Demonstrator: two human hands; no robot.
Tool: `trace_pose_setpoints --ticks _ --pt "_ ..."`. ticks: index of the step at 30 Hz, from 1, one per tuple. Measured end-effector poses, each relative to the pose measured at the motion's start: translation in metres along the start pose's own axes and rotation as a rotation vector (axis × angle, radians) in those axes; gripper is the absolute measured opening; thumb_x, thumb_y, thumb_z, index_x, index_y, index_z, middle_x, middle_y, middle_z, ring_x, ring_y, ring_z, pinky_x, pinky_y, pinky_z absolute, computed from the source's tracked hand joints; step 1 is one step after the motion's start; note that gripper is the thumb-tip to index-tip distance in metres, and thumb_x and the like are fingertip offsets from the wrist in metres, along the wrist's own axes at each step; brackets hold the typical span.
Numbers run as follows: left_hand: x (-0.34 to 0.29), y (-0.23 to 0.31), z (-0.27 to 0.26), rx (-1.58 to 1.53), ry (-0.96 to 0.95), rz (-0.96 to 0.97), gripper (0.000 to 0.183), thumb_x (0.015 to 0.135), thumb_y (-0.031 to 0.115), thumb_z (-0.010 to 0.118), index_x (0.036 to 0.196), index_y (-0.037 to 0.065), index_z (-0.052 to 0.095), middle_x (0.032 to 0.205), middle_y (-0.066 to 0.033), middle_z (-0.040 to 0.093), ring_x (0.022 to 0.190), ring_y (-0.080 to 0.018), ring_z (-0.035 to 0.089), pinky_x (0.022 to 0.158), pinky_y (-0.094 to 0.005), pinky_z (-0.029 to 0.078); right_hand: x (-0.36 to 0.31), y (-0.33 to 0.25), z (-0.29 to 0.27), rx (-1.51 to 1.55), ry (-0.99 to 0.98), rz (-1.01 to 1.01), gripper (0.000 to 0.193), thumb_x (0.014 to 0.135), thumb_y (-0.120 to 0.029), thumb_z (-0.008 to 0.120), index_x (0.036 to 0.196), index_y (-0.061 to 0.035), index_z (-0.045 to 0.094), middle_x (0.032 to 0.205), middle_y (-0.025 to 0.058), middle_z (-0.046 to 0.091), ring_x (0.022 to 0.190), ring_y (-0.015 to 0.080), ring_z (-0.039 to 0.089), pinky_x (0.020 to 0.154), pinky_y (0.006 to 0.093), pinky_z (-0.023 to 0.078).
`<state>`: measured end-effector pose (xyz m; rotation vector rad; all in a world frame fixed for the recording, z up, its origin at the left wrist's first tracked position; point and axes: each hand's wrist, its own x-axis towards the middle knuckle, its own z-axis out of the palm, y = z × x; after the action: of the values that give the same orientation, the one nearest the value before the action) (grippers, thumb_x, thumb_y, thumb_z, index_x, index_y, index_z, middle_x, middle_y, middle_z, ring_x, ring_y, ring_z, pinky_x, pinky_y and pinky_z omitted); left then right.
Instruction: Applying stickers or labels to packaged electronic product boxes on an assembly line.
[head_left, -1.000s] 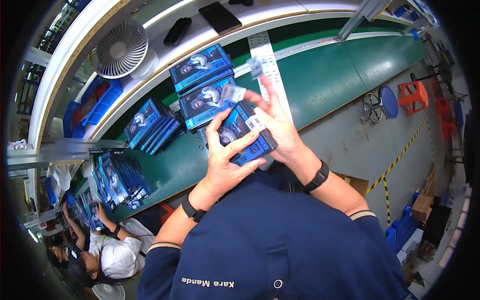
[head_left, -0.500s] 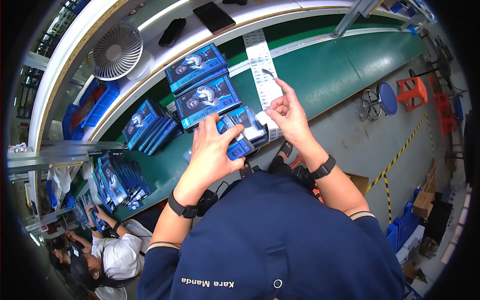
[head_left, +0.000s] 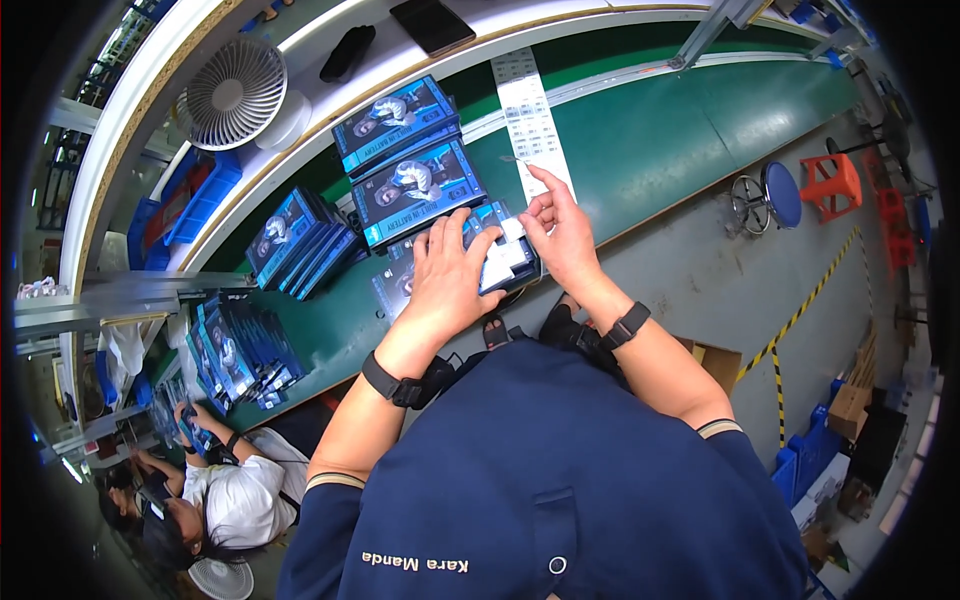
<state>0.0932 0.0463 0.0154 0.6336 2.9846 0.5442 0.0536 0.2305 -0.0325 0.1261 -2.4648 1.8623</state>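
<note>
My left hand (head_left: 447, 272) is over a blue printed box (head_left: 398, 290) at the near edge of the bench, its fingers and thumb spread across the box and holding it steady. Close to its right, my right hand (head_left: 562, 233) pinches a small white sticker label (head_left: 513, 228) at the box's right end. A slim, pointed metal tool (head_left: 516, 160), like tweezers, sticks out by the right index finger. Beyond the hands lies a long white sheet of labels (head_left: 530, 125). Two stacks of similar boxes (head_left: 420, 190) stand just behind the held box.
More boxes (head_left: 295, 235) are piled to the left, with another row (head_left: 235, 345) farther along the green bench (head_left: 690, 125). A white fan (head_left: 232, 95) and a dark tablet (head_left: 432, 27) sit on the shelf. A co-worker in white (head_left: 240, 505) handles a box at lower left. Stools (head_left: 775, 195) stand to the right.
My right hand has come down and left, bringing the label against the box's right end. My left hand has shifted right on the box, and the tool's tip now points more leftward.
</note>
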Motion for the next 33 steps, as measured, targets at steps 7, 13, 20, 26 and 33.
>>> trace_pose_setpoints --ticks 7,13,20,26,33 --pt "0.002 0.002 0.004 0.044 -0.025 -0.018 0.081 0.063 0.025 0.087 0.136 0.027 0.054 0.144 -0.0216 0.036 0.135 -0.0414 0.034 0.108 -0.0533 0.03 0.0 0.006 0.004 -0.018 0.009 -0.019 0.064 0.083 0.007 0.067 0.142 -0.0107 0.047 0.085 0.0003 0.056 0.07 0.0054 0.055 0.068 0.0221 0.05" --pt "0.004 0.004 0.01 0.087 -0.028 0.022 0.075 0.063 0.022 0.085 0.132 0.023 0.056 0.143 -0.0226 0.037 0.134 -0.042 0.035 0.108 -0.0531 0.03 -0.001 0.011 -0.009 -0.259 -0.108 0.038 0.057 0.088 -0.01 0.067 0.141 -0.011 0.047 0.084 0.0069 0.06 0.071 0.021 0.062 0.07 0.0362 0.052" --pt "0.012 0.0 0.008 0.002 -0.007 0.025 0.067 0.061 0.017 0.082 0.124 0.019 0.061 0.138 -0.0256 0.039 0.132 -0.0432 0.037 0.109 -0.0522 0.03 -0.004 0.02 -0.019 -0.124 -0.05 0.127 0.058 0.096 -0.033 0.062 0.145 -0.0108 0.04 0.094 0.0126 0.064 0.082 0.0255 0.065 0.076 0.0386 0.051" --pt "0.007 0.008 -0.005 -0.156 0.044 0.0 0.061 0.06 0.018 0.083 0.117 0.02 0.063 0.14 -0.0263 0.038 0.133 -0.0454 0.035 0.11 -0.0539 0.028 -0.001 -0.01 -0.015 0.129 -0.142 0.192 0.058 0.098 -0.033 0.06 0.147 -0.0119 0.037 0.083 0.0048 0.06 0.077 0.0135 0.061 0.072 0.0291 0.05" --pt "0.002 0.019 -0.015 -0.339 0.24 0.033 0.061 0.057 0.016 0.086 0.112 0.017 0.06 0.141 -0.0269 0.034 0.134 -0.0456 0.034 0.105 -0.0536 0.035 -0.007 -0.045 -0.006 1.016 -0.184 0.315 0.052 0.1 -0.008 0.05 0.149 -0.0123 0.035 0.107 0.0062 0.063 0.099 0.0132 0.063 0.088 0.0283 0.052"
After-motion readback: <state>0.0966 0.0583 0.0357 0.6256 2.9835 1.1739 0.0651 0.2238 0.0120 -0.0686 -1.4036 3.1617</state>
